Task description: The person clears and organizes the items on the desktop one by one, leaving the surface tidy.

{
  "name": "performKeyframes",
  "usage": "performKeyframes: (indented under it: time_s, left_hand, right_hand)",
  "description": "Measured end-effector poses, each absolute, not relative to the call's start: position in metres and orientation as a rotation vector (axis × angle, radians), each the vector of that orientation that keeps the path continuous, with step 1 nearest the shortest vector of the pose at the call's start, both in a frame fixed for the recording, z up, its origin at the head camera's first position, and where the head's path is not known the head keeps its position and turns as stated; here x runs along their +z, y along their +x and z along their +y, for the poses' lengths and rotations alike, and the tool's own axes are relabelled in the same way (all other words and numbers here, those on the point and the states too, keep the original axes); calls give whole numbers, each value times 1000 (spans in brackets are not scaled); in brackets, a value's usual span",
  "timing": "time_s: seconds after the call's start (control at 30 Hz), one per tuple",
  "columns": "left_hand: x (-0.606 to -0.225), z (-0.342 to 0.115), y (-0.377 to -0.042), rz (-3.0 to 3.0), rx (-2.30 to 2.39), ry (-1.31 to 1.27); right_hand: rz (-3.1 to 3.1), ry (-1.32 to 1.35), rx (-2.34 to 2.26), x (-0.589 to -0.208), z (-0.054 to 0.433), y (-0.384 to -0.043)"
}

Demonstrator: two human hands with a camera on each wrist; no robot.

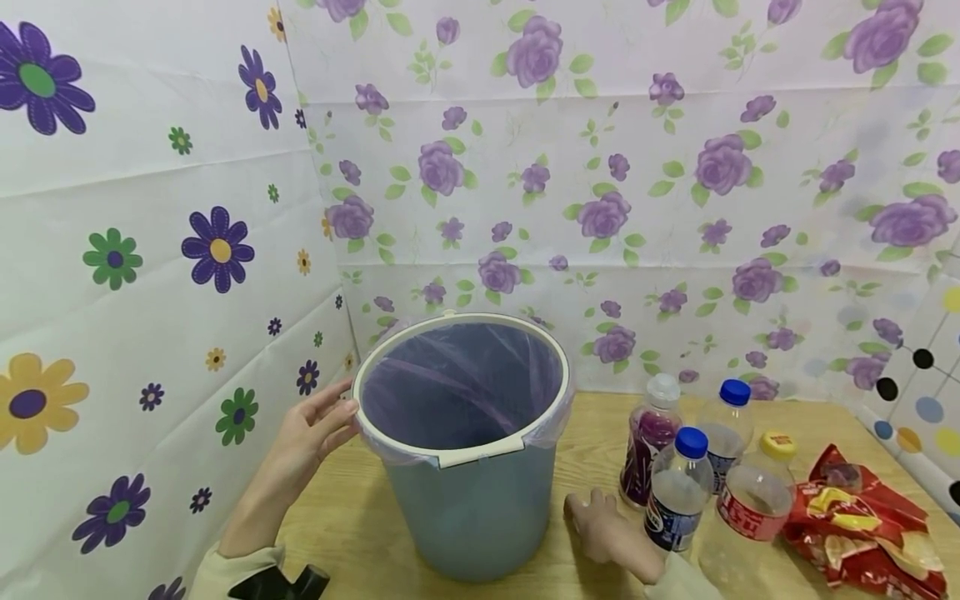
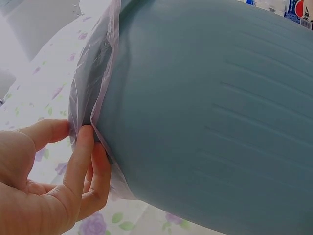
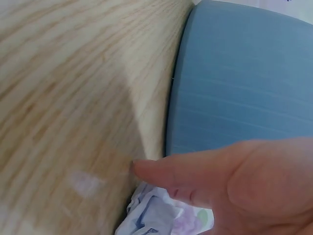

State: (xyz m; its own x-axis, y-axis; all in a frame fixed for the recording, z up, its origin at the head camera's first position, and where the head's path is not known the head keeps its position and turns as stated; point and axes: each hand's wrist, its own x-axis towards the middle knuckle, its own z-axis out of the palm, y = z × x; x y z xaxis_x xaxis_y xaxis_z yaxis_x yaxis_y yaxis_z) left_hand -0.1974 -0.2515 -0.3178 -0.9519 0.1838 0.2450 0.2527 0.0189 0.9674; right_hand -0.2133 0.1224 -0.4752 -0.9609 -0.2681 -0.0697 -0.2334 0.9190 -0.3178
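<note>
A blue-grey trash can [image 1: 480,508] stands upright on the wooden table, lined with a thin translucent bag [image 1: 551,425] folded over its cream rim. My left hand [image 1: 311,437] is at the rim's left side. In the left wrist view, the thumb and fingers of that hand [image 2: 58,176] pinch the bag-covered edge. My right hand [image 1: 607,529] is low at the table, right of the can. Crumpled white paper [image 3: 149,213] shows just past the thumb of this hand [image 3: 234,181] in the right wrist view; its other fingers are mostly hidden, seemingly curled around the paper.
Right of my right hand stand a bottle of purple drink [image 1: 651,437], two blue-capped bottles [image 1: 678,492] [image 1: 726,429] and a yellow-capped bottle [image 1: 753,508]. A red snack bag [image 1: 862,533] lies at far right. Flowered cloth walls [image 1: 480,167] rise behind and at left.
</note>
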Motion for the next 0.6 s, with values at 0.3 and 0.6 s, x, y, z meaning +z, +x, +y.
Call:
performKeyframes:
  time_s: [0.3, 0.6]
  left_hand:
    - [-317, -251, -197, -2217, -2109, -475]
    - [-317, -252, -197, -2220, -2105, -474]
  right_hand:
    - [3019, -428, -570, -468, 127, -212]
    - [3028, -511, -778, -459, 137, -213]
